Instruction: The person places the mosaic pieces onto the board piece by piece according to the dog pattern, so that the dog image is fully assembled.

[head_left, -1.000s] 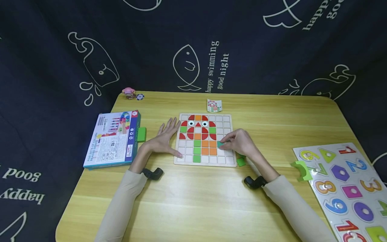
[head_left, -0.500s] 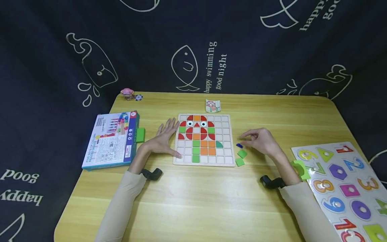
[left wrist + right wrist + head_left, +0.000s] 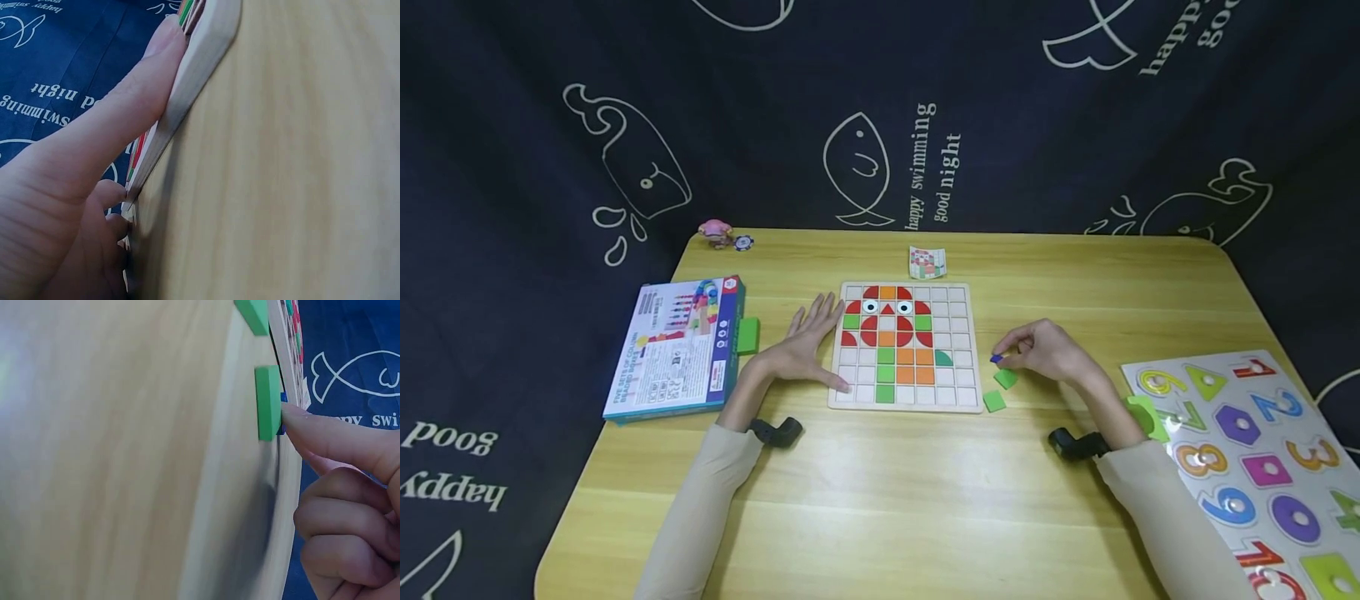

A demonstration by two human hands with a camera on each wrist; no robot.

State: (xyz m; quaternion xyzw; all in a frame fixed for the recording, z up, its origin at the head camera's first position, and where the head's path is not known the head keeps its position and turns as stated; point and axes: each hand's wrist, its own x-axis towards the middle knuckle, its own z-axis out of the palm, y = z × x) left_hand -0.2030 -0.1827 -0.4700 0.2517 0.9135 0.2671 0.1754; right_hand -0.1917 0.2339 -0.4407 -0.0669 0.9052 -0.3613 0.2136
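A wooden grid board lies mid-table, partly filled with red, orange and green tiles and two eye tiles in an owl-like picture. Against its left edge rests my left hand, fingers spread, the thumb on the lower left corner. To the right of the board, my right hand pinches a small dark blue piece between thumb and index finger. In the right wrist view the thumb hides most of that blue piece. Close below those fingertips lie two loose green tiles.
A small picture card lies behind the board. At the left stand a boxed toy set and a green block. A number puzzle board covers the right side, with a light green arch block beside the right wrist.
My right hand has left a teal quarter-round tile on the board and moved right to the blue piece, now pinched. The nearer green tile has shifted slightly. My left hand stays put.
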